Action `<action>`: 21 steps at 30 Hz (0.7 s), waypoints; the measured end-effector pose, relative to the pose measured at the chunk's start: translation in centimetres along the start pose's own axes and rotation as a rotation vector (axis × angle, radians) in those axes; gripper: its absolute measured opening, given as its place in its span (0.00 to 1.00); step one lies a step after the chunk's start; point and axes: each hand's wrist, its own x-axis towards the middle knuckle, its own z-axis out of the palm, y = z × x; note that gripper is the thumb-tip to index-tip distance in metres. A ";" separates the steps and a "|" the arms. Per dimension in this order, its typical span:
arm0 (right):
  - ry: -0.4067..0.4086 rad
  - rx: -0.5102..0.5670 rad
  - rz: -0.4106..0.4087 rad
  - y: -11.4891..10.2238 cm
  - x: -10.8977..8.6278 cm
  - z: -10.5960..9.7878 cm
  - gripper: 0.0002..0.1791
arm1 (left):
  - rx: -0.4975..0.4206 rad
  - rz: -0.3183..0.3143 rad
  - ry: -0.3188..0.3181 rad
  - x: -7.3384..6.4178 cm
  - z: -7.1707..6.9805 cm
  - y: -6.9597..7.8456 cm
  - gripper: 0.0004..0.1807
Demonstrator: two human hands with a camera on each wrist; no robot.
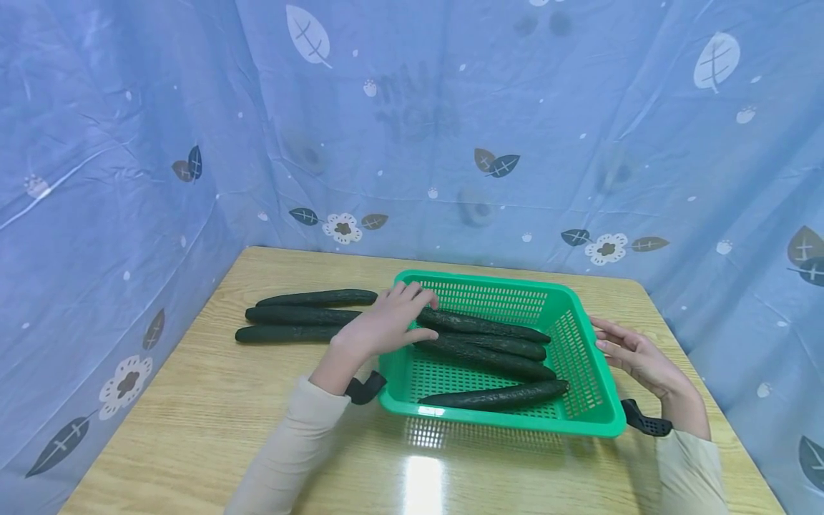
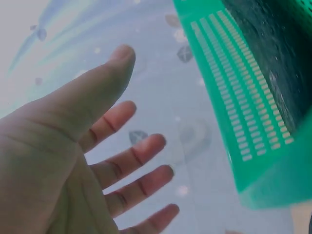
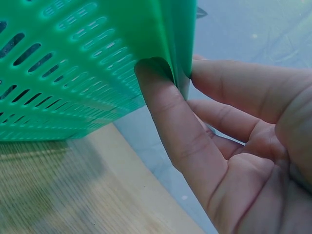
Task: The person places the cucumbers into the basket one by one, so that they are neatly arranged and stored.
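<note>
A green plastic basket (image 1: pixel 508 421) with slotted walls stands on the table, several long dark cucumbers (image 1: pixel 496 397) lying in it. My right hand (image 1: pixel 644 365) grips the basket's right rim. In the right wrist view, the thumb and a finger (image 3: pixel 170 117) pinch that rim from both sides. My left hand (image 1: pixel 386 322) hovers over the basket's left rim, fingers loosely spread and holding nothing. The left wrist view has this hand (image 2: pixel 73 141) with thumb and fingers apart, beside the basket wall (image 2: pixel 239 97). It hides the left ends of some cucumbers.
Three more cucumbers (image 1: pixel 290 334) lie side by side on the wooden table (image 1: pixel 187 422), left of the basket. Their right ends pass behind the left hand and the basket. A blue curtain (image 1: pixel 412 129) with leaf and flower prints hangs around the table's back and sides.
</note>
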 end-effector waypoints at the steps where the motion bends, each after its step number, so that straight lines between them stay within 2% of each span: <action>1: 0.002 -0.004 0.001 0.0 0.0 0.0 0.29 | -0.006 -0.002 0.018 -0.3 0.0 -0.3 0.20; 8: 0.015 -0.029 0.024 -0.2 -0.1 0.1 0.30 | 0.004 -0.026 0.151 -1.9 0.9 -3.0 0.17; 15: 0.022 -0.023 0.026 0.0 -0.1 -0.1 0.30 | -0.001 -0.122 0.234 -3.7 2.5 -5.9 0.16; 21: 0.023 -0.018 0.027 0.1 0.0 0.0 0.30 | 0.062 -0.199 0.297 -5.2 4.1 -8.6 0.15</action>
